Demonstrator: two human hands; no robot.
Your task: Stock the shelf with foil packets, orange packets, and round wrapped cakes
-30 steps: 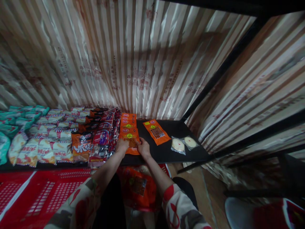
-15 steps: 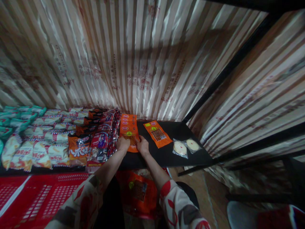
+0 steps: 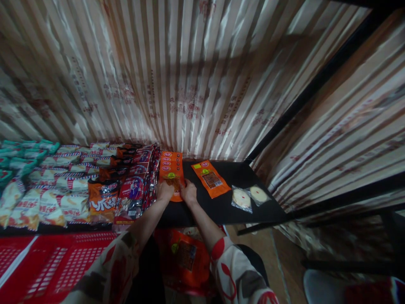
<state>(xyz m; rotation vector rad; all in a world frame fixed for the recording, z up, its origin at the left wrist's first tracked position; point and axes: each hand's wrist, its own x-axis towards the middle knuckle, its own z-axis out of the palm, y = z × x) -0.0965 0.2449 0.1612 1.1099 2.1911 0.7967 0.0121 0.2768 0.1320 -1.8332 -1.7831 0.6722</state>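
Orange packets [image 3: 171, 170]: overlapped in a row on the black shelf [image 3: 211, 211], 4 logos showing up the column; the front packet lies face up between the 2 hands.
Left hand [image 3: 166, 191]: at the front packet's left edge, fingers partly over its face.
Right hand [image 3: 189, 192]: at the opposite edge, touching it.
Grip: fingertips partly hidden; I cannot tell from here whether either hand pinches the packet or only presses it.
Lone orange packet [image 3: 211, 179]: flat and slanted, right of the row and apart from it.
Pale discs [image 3: 258, 194]: 2, in clear wrap, near the shelf's right end.
Dark red packets [image 3: 132, 190]: stacked in overlap, just left of the row.
Orange-and-black packet [image 3: 103, 202]: front of the next column leftward.
White packets [image 3: 50, 207]: several columns farther left.
Green packets [image 3: 27, 154]: at the far left.
Red basket [image 3: 77, 258]: below the shelf, left of the arms.
Orange bag [image 3: 186, 259]: low, between the forearms.
Pleated curtain [image 3: 190, 63]: hanging behind the shelf, with reddish print.
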